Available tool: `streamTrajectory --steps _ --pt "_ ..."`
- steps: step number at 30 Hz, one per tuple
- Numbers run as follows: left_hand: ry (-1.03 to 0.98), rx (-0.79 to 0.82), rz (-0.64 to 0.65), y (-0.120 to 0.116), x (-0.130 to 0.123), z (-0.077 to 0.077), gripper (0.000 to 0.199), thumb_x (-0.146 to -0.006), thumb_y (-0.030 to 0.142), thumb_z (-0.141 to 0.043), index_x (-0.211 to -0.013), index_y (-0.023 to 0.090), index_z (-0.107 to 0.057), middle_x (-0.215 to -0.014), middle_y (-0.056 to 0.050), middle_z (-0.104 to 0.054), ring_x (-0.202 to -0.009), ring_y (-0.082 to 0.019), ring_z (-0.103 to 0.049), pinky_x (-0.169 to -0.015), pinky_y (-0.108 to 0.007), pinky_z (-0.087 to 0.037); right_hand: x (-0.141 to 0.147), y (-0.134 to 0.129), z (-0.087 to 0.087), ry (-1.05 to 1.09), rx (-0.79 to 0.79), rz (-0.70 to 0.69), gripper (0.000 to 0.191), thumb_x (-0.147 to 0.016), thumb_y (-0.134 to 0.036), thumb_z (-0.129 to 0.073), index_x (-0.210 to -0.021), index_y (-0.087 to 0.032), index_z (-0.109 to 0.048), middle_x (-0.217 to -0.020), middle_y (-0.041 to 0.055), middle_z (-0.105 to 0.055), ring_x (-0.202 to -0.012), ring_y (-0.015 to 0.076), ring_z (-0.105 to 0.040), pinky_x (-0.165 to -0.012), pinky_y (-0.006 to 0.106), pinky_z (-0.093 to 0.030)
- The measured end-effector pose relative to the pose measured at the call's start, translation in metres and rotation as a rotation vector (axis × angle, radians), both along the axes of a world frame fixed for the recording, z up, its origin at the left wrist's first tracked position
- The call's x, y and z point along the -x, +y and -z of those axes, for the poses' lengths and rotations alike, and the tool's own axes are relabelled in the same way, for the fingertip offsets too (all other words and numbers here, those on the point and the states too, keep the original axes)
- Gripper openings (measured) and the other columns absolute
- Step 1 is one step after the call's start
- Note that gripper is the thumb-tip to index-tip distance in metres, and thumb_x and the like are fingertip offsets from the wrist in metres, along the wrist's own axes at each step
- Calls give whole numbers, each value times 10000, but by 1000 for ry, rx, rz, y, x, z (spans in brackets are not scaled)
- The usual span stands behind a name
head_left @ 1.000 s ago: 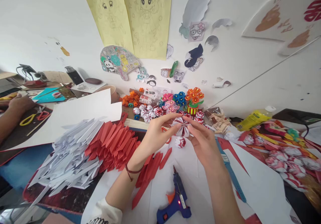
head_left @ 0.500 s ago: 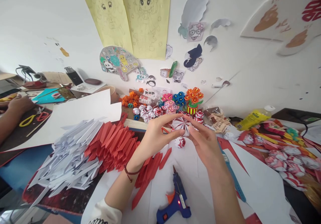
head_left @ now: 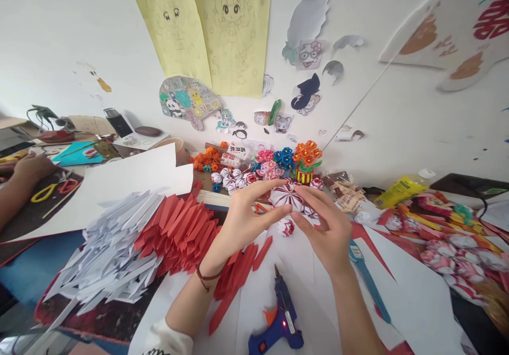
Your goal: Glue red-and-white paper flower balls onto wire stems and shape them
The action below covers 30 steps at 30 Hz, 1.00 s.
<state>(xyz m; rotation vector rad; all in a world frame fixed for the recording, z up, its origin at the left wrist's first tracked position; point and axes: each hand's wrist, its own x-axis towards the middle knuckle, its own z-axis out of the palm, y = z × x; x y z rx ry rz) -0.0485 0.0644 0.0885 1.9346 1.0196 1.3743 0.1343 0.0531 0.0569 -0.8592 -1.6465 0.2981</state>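
Note:
Between the fingertips of both my hands is a round red-and-white folded paper flower (head_left: 285,197). My left hand (head_left: 248,211) grips its left side, thumb below and fingers above. On the other side my right hand (head_left: 326,222) pinches it with thumb and fingers. A smaller red-and-white paper ball (head_left: 286,227) lies on the white paper just below. Nearer to me rests a blue glue gun (head_left: 280,312), its red light lit and nozzle pointing away. Folded red paper strips (head_left: 234,275) lie by my left forearm.
Piles of white strips (head_left: 115,249) and red strips (head_left: 178,227) cover the left side. Behind my hands stand small paper and bead flowers (head_left: 307,156). A blue watch (head_left: 369,280) lies right. Another person's hand (head_left: 34,166) is at far left, near yellow scissors (head_left: 43,192).
The paper flower has turned slightly between my hands, showing more of its face. My right hand has shifted a little right and its thumb has moved lower.

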Motion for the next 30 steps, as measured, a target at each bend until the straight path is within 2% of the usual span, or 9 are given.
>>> streamTrajectory --steps 5,8,12,21,30 --pt "2 -11 6 1 0 -1 386 -846 338 -771 -1209 218 -714 -1128 -26 -760 -902 -153 -677 -824 -242 -534 3 1 1 -69 -242 113 535 -824 -61 -745 -1309 -270 -659 -1185 86 -716 -1081 213 -681 -949 360 -576" --pt "1 -8 0 1 0 -1 384 -846 339 -771 -1206 215 -716 -1136 -27 -759 -898 -151 -677 -826 -241 -535 4 1 2 -63 -326 165 549 -793 -32 -762 -1292 -242 -671 -1149 100 -729 -1049 226 -697 -935 374 -590" --pt "-3 -6 -5 1 0 -2 386 -846 330 -770 -1209 211 -716 -1145 -34 -757 -896 -156 -679 -821 -246 -536 4 1 2 -81 -329 171 489 -799 -45 -760 -1243 -239 -696 -1148 108 -728 -1038 244 -708 -923 404 -605" --pt "12 -13 9 -1 -2 -2 405 -856 369 -758 -1231 225 -706 -1144 -47 -756 -906 -182 -675 -809 -277 -537 2 -1 4 -91 -300 211 441 -842 -137 -746 -1238 -323 -686 -1138 87 -728 -1019 265 -720 -885 444 -633" --pt "12 9 46 -2 -1 -3 393 -857 358 -758 -1212 205 -685 -1164 -49 -727 -986 -181 -645 -872 -260 -503 2 -2 1 -63 -261 167 411 -836 -111 -740 -1202 -292 -695 -1130 88 -707 -1034 268 -693 -920 451 -586"
